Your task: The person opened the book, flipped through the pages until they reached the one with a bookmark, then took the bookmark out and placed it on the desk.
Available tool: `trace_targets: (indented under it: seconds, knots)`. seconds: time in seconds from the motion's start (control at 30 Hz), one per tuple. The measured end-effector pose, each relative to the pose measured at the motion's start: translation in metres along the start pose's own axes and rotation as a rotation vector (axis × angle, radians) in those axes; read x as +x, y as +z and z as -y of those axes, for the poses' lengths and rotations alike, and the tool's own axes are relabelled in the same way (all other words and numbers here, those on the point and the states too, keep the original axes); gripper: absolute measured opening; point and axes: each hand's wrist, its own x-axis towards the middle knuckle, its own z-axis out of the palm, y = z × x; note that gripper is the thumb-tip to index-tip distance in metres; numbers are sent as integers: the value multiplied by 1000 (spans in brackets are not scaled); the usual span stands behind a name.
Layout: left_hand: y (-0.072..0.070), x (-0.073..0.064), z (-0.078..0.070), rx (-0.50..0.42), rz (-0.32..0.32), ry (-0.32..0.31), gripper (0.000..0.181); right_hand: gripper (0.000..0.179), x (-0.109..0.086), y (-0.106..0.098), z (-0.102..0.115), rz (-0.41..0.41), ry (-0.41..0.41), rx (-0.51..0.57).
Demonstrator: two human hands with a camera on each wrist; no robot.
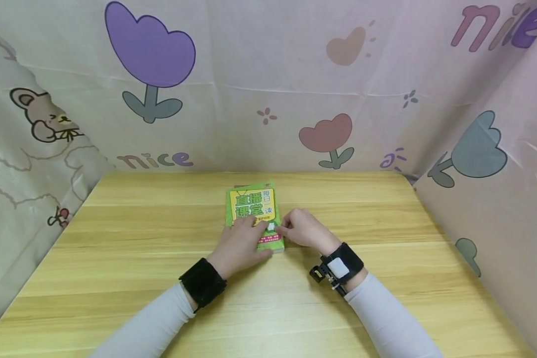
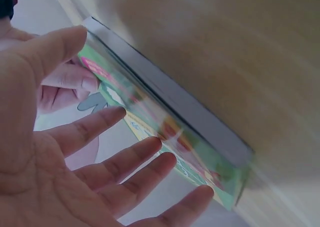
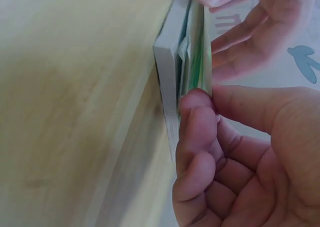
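A green book (image 1: 250,200) with a yellow title panel and large Chinese characters lies face up on the table. My left hand (image 1: 242,242) is spread over its lower left part, fingers extended on the cover. Those fingertips are close to the glossy cover (image 2: 182,142) in the left wrist view. At the book's right edge, my right hand (image 1: 305,229) pinches the green cover edge between thumb and curled index finger. In the right wrist view the pinched layer (image 3: 201,57) stands slightly apart from the thick white page block (image 3: 169,69). The left hand hides part of the front cover.
The light wood table (image 1: 152,233) extends around the book on all sides. A pale patterned cloth (image 1: 246,59) hangs behind the table and along both sides. Each wrist carries a black strap (image 1: 203,282); a small camera (image 1: 317,273) sits at the right one.
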Motion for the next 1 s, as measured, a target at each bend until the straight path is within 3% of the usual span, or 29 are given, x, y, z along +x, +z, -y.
trace_targets:
  seconds: [0.33,0.6,0.87,1.0]
  knots:
    - [6,3,-12,45,3,4,65,29,-2,3,-1,0,-23,-19]
    - [3,4,-14,15,-23,39,59,31,-3,2,-4,2,-64,-7]
    - [-2,7,-16,-26,-82,73,45,36,-1,1,-6,10,-64,9]
    - [-3,7,-17,0,-146,96,25,28,1,0,-9,5,-48,-37]
